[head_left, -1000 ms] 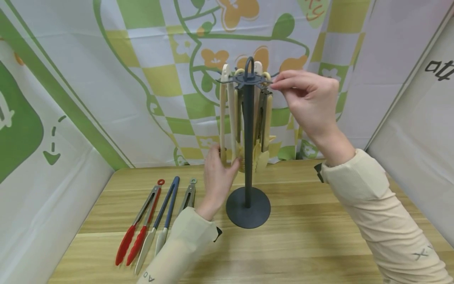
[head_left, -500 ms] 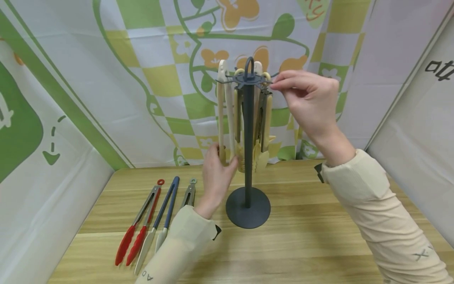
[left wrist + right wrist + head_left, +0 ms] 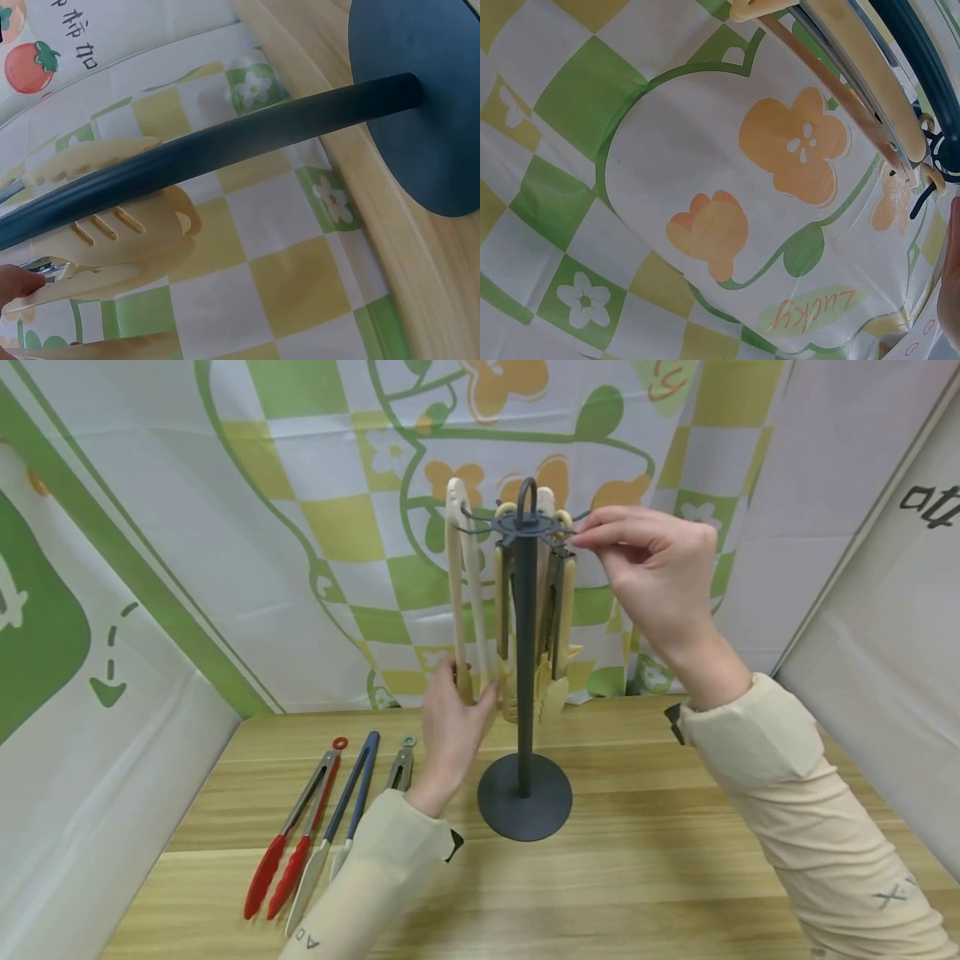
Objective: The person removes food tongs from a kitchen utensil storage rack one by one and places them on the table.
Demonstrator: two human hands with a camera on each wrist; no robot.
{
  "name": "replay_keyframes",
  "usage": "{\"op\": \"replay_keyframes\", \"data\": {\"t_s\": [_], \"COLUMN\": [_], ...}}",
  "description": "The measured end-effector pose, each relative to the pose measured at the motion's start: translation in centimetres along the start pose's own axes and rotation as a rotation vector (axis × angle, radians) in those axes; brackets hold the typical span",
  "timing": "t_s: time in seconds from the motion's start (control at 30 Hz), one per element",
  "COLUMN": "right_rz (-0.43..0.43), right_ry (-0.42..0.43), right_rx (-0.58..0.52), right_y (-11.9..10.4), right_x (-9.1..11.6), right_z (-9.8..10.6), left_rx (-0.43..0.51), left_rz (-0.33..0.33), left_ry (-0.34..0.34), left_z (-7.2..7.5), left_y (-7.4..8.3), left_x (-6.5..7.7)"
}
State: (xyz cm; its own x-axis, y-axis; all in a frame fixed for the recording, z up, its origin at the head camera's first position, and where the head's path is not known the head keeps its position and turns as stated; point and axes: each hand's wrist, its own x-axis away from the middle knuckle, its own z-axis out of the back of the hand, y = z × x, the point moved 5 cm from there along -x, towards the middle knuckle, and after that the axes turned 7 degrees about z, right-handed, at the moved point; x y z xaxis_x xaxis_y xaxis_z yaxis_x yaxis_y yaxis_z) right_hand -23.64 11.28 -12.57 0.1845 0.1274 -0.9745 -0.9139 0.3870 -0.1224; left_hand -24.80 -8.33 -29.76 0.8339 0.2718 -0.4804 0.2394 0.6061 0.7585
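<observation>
Beside the dark rack [image 3: 527, 693], my left hand [image 3: 450, 718] grips a pair of cream tongs [image 3: 455, 572] low down, between thumb and fingers. These tongs stand upright with spread arms, their top end at the tip of a left-hand hook on the rack. My right hand [image 3: 660, 568] pinches the end of a hook on the rack's right side. More cream-and-metal tongs [image 3: 561, 610] hang behind the pole. In the left wrist view, a fingertip [image 3: 21, 283] shows at the edge, close to pale tong heads [image 3: 120, 229].
Left of the rack, red tongs [image 3: 275, 872], blue-handled tongs [image 3: 362, 785] and metal tongs with a green ring [image 3: 402, 764] lie on the wooden table [image 3: 637, 860]. The rack's round base [image 3: 525, 814] stands mid-table. A patterned cloth [image 3: 420, 585] hangs behind.
The cream tongs and my left hand have shifted left, the tongs' top rising slightly and moving outward along the hook. My right hand has stayed in place.
</observation>
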Motion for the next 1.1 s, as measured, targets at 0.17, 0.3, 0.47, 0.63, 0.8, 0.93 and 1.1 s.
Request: {"op": "replay_keyframes", "data": {"t_s": [0.17,0.3,0.47,0.63,0.8,0.93,1.1], "right_rz": [-0.028,-0.060,-0.078,-0.017,0.007,0.009,0.012], "right_ry": [0.008,0.013,0.016,0.003,0.000,-0.004,-0.009], "right_rx": [-0.014,-0.015,-0.010,0.004,0.011,0.011,0.011], "right_y": [0.1,0.2,0.2,0.1,0.1,0.1,0.1], "right_x": [0.0,0.0,0.0,0.0,0.0,0.0,0.1], "right_z": [0.0,0.0,0.0,0.0,-0.1,0.0,0.0], "left_rx": [0.007,0.027,0.031,0.031,0.014,0.000,-0.020], "left_rz": [0.016,0.018,0.041,0.077,0.092,0.101,0.098], "left_ry": [-0.010,-0.021,-0.033,-0.066,-0.086,-0.105,-0.129], "left_z": [0.2,0.4,0.6,0.9,1.1,1.2,1.4], "left_y": [-0.2,-0.3,-0.8,-1.6,-2.3,-2.7,-2.9], "left_x": [-0.3,-0.4,-0.4,-0.4,-0.4,-0.3,-0.1]}}
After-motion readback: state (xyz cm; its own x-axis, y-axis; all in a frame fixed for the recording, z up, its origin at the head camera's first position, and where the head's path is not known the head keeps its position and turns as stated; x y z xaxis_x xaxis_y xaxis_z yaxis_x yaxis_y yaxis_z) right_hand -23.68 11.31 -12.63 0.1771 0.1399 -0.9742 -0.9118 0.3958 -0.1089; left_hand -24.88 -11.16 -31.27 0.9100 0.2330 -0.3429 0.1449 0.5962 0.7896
